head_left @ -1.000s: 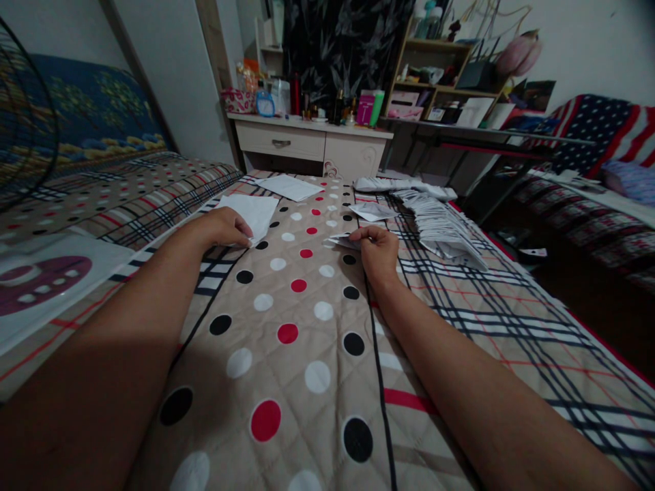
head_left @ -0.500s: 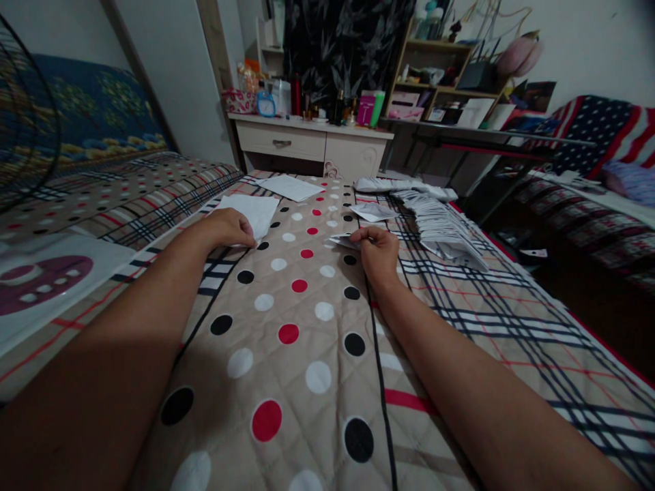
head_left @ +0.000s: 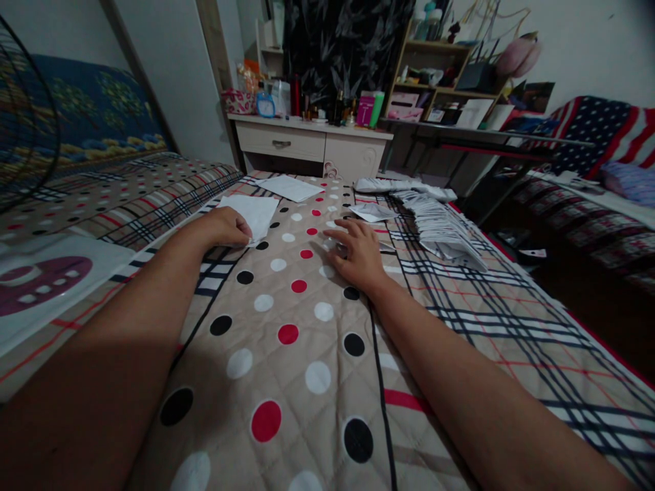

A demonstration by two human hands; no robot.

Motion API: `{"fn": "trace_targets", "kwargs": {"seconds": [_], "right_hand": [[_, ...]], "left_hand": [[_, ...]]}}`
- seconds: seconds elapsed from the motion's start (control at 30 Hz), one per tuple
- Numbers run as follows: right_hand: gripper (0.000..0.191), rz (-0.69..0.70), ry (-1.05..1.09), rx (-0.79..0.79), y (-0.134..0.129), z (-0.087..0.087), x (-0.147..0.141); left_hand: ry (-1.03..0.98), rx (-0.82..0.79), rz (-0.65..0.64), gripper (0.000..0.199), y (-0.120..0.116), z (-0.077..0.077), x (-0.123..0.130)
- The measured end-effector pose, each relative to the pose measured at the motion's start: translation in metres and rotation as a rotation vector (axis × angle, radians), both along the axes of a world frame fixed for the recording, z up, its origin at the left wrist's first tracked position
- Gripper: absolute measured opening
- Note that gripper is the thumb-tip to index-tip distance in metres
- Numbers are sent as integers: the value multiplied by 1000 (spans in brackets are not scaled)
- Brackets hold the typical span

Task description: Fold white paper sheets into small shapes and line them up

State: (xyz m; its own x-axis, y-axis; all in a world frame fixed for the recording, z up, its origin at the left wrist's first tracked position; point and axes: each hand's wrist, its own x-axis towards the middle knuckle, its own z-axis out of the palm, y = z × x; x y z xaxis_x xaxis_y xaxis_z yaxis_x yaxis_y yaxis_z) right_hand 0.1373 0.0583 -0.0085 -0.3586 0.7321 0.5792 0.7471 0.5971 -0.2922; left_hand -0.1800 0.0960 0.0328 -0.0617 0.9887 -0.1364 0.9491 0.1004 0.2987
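My left hand (head_left: 225, 227) is closed in a pinch at the near edge of a white paper sheet (head_left: 258, 213) lying on the bed. My right hand (head_left: 358, 254) rests palm down with its fingers spread. A folded paper (head_left: 387, 248) lies partly under it, mostly hidden by the hand. Just beyond sits another white folded paper (head_left: 374, 213). To the right, a long row of folded white papers (head_left: 440, 228) leans together on the plaid part of the cover. Farther off, left of centre, lies a flat white sheet (head_left: 290, 188).
The quilted bedcover (head_left: 307, 354) has polka dots and plaid bands. A white plastic bag (head_left: 56, 279) with a purple print lies at left, below a fan (head_left: 31, 123). A white drawer cabinet (head_left: 307, 146) stands beyond the bed, with a shelf (head_left: 434, 85) to its right.
My right hand has let go of the folded paper, spreading its fingers and shifting slightly left. The paper now shows to the right of the hand. My left hand stays nearly in place.
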Motion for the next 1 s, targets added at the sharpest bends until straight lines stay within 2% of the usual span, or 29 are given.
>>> {"fn": "trace_targets", "kwargs": {"seconds": [0.07,0.13,0.3,0.4,0.47,0.6,0.73,0.87,1.0], "right_hand": [[42,-22,-108,-35,-1,-1,-1],[33,-55,-163,-81,-2,-2,-1],[24,-166,-103,-158,1,-3,1],[28,-187,5,-140,5,-2,5],[35,-198,73,-74,7,-1,10],[47,-320,-4,1,10,1,25],[24,-412,-101,32,15,3,41],[23,-432,-141,10,18,3,49],[19,-490,-57,-27,20,5,50]], "left_hand": [[-40,18,23,19,-2,0,0],[-83,49,51,19,-3,-3,-4],[-172,107,132,23,2,-15,-19],[-229,71,94,30,5,-20,-23],[-261,51,56,32,6,-22,-22],[-234,89,74,25,7,-28,-14],[-225,166,83,25,5,-34,-6],[-242,204,120,32,1,-38,-3],[-272,268,142,35,-2,-42,-3]]}}
